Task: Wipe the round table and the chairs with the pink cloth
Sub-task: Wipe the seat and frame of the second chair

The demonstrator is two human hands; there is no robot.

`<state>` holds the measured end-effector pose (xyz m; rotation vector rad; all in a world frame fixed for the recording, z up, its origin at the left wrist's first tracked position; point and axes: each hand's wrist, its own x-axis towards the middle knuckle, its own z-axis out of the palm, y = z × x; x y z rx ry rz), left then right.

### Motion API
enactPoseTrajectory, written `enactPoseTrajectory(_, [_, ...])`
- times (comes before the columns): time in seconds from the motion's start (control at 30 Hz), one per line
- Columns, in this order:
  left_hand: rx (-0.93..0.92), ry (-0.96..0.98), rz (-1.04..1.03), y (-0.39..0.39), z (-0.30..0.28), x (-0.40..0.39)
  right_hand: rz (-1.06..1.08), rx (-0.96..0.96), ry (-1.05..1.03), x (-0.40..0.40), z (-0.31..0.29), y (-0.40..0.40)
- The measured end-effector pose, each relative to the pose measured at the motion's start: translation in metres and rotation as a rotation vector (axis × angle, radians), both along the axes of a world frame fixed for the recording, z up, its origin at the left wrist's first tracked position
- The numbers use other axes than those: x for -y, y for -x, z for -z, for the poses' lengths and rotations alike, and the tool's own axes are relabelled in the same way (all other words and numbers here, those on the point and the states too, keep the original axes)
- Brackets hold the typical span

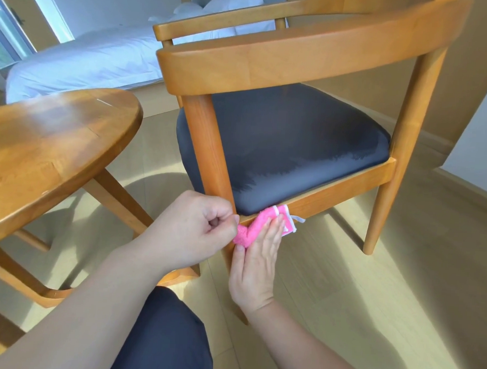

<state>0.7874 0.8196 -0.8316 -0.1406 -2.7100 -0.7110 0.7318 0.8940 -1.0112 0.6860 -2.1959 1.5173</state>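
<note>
Sunlit pale floor, person crouched wiping a chair's lower frame.

Right hand presses the pink cloth flat-fingered against the honey-coloured wooden armchair seat rail; left hand is curled, seemingly pinching the cloth's end beside the leg. I'd keep steady pressure and slide along the rail. Round wooden surface sits just left, a white bed behind; the leg crowds the stroke.

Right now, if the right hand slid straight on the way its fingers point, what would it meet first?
The right hand already presses the pink cloth on the chair's seat rail; beyond the rail looks like the dark seat cushion, though depth is unclear.
</note>
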Motion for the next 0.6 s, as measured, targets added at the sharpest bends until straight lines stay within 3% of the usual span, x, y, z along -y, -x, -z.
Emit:
enactPoseTrajectory(0.17, [-0.002, 0.0, 0.01, 0.003, 0.002, -0.005, 0.054, -0.039, 0.011, -0.019, -0.005, 0.03])
enactPoseTrajectory(0.3, [0.028, -0.003, 0.036, 0.005, 0.005, -0.008, 0.163, 0.031, 0.111, -0.052, -0.027, 0.085])
enactPoseTrajectory(0.6, [0.075, 0.036, 0.058, 0.006, 0.008, -0.011, 0.198, 0.287, 0.189, -0.137, -0.042, 0.182])
